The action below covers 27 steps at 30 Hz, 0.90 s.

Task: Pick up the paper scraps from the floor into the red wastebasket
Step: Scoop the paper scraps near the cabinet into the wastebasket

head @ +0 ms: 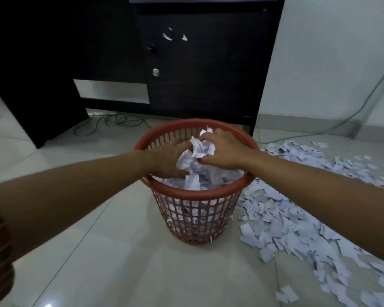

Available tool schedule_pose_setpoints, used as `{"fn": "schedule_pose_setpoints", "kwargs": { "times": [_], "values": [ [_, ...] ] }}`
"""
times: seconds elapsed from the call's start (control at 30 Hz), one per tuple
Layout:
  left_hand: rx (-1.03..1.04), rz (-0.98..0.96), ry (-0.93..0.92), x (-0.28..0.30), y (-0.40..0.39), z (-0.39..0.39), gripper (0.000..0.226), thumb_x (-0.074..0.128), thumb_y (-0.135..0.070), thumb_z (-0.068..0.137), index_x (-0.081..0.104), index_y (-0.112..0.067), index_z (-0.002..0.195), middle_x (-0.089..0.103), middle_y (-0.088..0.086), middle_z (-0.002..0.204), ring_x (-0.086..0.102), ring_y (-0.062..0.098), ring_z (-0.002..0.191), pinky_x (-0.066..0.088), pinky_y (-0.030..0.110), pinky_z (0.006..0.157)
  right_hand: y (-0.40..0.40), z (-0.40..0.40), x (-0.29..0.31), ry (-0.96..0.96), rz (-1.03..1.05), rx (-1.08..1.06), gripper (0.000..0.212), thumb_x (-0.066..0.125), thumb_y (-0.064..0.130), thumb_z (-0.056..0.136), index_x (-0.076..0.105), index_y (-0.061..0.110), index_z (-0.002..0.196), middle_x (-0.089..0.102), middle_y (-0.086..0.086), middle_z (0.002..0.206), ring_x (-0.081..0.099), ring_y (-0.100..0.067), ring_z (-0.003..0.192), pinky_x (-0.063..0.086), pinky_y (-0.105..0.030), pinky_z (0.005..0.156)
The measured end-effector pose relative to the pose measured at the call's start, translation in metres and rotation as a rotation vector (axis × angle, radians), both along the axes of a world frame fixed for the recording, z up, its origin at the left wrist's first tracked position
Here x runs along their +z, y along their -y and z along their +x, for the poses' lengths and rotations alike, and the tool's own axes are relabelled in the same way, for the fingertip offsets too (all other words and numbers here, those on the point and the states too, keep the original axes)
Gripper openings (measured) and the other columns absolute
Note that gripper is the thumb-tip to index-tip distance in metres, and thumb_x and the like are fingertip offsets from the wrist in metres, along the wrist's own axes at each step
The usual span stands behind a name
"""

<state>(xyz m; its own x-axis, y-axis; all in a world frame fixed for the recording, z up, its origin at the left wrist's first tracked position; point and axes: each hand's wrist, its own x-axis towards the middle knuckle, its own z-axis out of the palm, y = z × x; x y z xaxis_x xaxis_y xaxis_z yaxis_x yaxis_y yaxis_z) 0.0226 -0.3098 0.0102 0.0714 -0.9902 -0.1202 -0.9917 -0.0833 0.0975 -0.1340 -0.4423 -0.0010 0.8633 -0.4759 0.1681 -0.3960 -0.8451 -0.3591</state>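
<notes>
My left hand and right hand grip a wad of paper scraps over the red wastebasket, its rim beside more scraps littering the floor rightward.

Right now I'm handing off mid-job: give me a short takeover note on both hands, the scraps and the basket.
Left hand and right hand: together they hold a bunch of paper scraps over the red wastebasket.
Done: the basket already holds a good load of scraps, visible through its mesh.
Left: let this bunch drop in, then gather the large spread of scraps on the floor to the basket's right.
</notes>
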Motion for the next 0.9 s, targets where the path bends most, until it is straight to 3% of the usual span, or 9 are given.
{"fn": "schedule_pose_setpoints", "kwargs": {
  "times": [0.07, 0.13, 0.2, 0.3, 0.43, 0.63, 0.77, 0.9],
  "values": [
    [0.067, 0.044, 0.054, 0.001, 0.0, 0.009, 0.1, 0.065, -0.067, 0.075, 0.015, -0.026, 0.151, 0.016, 0.004, 0.158, 0.022, 0.027, 0.143, 0.027, 0.042, 0.113, -0.001, 0.003, -0.002, -0.129, -0.008, -0.02, 0.075, 0.067, 0.061, 0.074, 0.035, 0.044, 0.14, 0.032, -0.004, 0.146, 0.029, -0.029, 0.135, 0.034, -0.049, 0.106],
    [0.135, 0.083, 0.138, 0.001, -0.001, 0.018, 0.114, 0.06, -0.08, 0.066, 0.009, -0.025, 0.152, 0.006, 0.007, 0.162, 0.011, 0.031, 0.147, 0.019, 0.052, 0.117, 0.0, 0.006, -0.004, -0.25, -0.029, -0.027, 0.09, 0.067, 0.066, 0.072, 0.018, 0.05, 0.146, 0.006, -0.002, 0.16, 0.003, -0.032, 0.147, 0.018, -0.059, 0.114],
    [0.141, 0.069, 0.214, 0.003, -0.001, 0.025, 0.12, 0.053, -0.087, 0.061, 0.003, -0.027, 0.153, -0.003, 0.007, 0.162, -0.002, 0.033, 0.148, 0.007, 0.058, 0.117, -0.001, 0.007, -0.005, -0.336, -0.023, -0.008, 0.101, 0.065, 0.072, 0.072, 0.002, 0.052, 0.148, -0.017, 0.0, 0.161, -0.016, -0.031, 0.147, 0.008, -0.062, 0.115],
    [0.115, 0.004, 0.345, 0.005, -0.004, 0.03, 0.123, 0.044, -0.092, 0.06, -0.005, -0.028, 0.153, -0.014, 0.007, 0.161, -0.015, 0.035, 0.146, -0.004, 0.062, 0.115, -0.01, 0.011, -0.005, -0.431, 0.027, 0.032, 0.099, 0.057, 0.075, 0.076, -0.01, 0.053, 0.146, -0.03, 0.003, 0.157, -0.025, -0.03, 0.144, 0.006, -0.062, 0.115],
    [0.104, -0.056, 0.388, 0.002, -0.002, 0.035, 0.124, 0.034, -0.094, 0.059, -0.015, -0.028, 0.152, -0.023, 0.008, 0.159, -0.022, 0.037, 0.144, -0.006, 0.065, 0.113, -0.018, 0.023, -0.007, -0.539, 0.005, 0.103, 0.093, 0.047, 0.079, 0.078, -0.016, 0.056, 0.143, -0.032, 0.005, 0.156, -0.025, -0.03, 0.144, 0.006, -0.063, 0.114],
    [0.136, -0.169, 0.417, 0.001, 0.004, 0.047, 0.107, 0.05, -0.072, 0.081, -0.019, -0.029, 0.15, -0.027, 0.009, 0.157, -0.021, 0.038, 0.144, -0.006, 0.062, 0.112, -0.014, 0.039, -0.008, -0.577, 0.002, 0.145, 0.062, 0.022, 0.065, 0.093, -0.013, 0.057, 0.143, -0.03, 0.009, 0.156, -0.025, -0.024, 0.145, -0.004, -0.06, 0.115],
    [0.163, -0.234, 0.31, 0.001, 0.008, 0.055, 0.099, 0.05, -0.066, 0.086, -0.018, -0.032, 0.15, -0.025, 0.008, 0.158, -0.019, 0.038, 0.145, -0.004, 0.062, 0.113, -0.021, 0.034, -0.015, -0.643, -0.245, 0.232, 0.075, 0.012, 0.084, 0.083, -0.023, 0.053, 0.142, -0.031, 0.005, 0.155, -0.024, -0.026, 0.145, -0.002, -0.059, 0.116],
    [0.155, -0.247, 0.263, -0.005, 0.01, 0.064, 0.094, 0.045, -0.068, 0.087, -0.016, -0.036, 0.15, -0.023, 0.006, 0.159, -0.017, 0.037, 0.146, -0.001, 0.063, 0.114, -0.018, 0.033, -0.014, -0.667, -0.385, 0.315, 0.084, 0.014, 0.087, 0.079, -0.027, 0.049, 0.142, -0.025, -0.002, 0.158, -0.021, -0.029, 0.146, -0.002, -0.056, 0.118]
  ]
}}
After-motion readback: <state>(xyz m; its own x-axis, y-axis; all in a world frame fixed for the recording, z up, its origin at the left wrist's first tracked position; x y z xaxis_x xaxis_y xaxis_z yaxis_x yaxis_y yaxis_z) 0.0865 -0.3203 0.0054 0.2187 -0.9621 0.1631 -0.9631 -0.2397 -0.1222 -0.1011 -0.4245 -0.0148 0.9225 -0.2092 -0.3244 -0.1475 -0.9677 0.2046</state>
